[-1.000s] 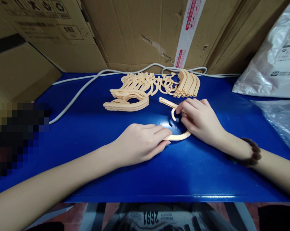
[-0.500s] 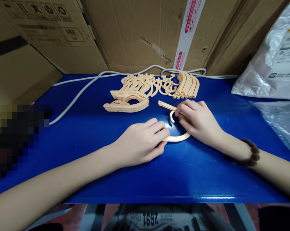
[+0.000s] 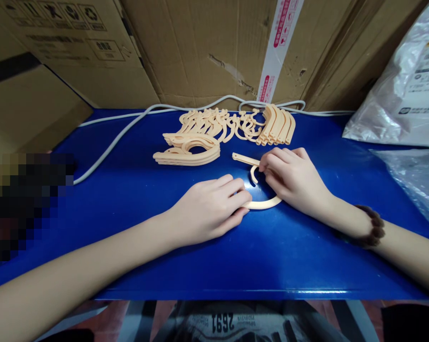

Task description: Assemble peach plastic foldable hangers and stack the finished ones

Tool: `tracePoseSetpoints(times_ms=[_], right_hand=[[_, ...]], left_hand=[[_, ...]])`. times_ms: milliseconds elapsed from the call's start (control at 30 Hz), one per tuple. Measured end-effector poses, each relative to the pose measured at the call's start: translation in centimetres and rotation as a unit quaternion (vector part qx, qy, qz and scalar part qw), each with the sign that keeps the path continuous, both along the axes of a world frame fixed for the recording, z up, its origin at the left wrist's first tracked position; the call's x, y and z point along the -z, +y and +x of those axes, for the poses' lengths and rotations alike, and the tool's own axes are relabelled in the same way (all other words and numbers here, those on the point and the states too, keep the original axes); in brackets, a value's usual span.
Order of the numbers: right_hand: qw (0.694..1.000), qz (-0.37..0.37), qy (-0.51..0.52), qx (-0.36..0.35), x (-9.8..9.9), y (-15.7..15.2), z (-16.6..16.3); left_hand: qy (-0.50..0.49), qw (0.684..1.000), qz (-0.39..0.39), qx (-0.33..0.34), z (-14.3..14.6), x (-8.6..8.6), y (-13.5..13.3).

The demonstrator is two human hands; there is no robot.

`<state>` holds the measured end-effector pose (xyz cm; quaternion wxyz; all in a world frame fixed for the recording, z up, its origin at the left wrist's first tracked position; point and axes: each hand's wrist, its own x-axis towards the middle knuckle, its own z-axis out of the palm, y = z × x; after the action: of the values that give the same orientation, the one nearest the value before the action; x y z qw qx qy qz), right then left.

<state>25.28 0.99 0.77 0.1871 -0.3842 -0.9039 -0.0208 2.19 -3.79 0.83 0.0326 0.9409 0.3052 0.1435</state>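
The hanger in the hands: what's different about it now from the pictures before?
The hanger's straight far arm swung a little toward the person and to the left, and its hook shifted the same way. The left hand's fingers bent more. It and the right hand kept hold. The stacked pieces behind stayed put.

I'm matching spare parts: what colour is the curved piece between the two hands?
The curved piece is plain pale peach, seen best in the head view.

Left hand (image 3: 214,206) is pinching curved beige piece (image 3: 264,205), right hand (image 3: 290,175) holding its other side; beige stack (image 3: 191,160) lying behind, on blue table (image 3: 235,266).
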Motion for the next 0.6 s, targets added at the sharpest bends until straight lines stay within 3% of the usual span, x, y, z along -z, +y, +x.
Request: tracePoseSetpoints(times_ms=[600], right_hand=[[1.000,-0.017,-0.004,0.007,0.08,0.22,-0.14]], left_hand=[[-0.012,1.000,0.005,-0.009,0.02,0.05,0.15]])
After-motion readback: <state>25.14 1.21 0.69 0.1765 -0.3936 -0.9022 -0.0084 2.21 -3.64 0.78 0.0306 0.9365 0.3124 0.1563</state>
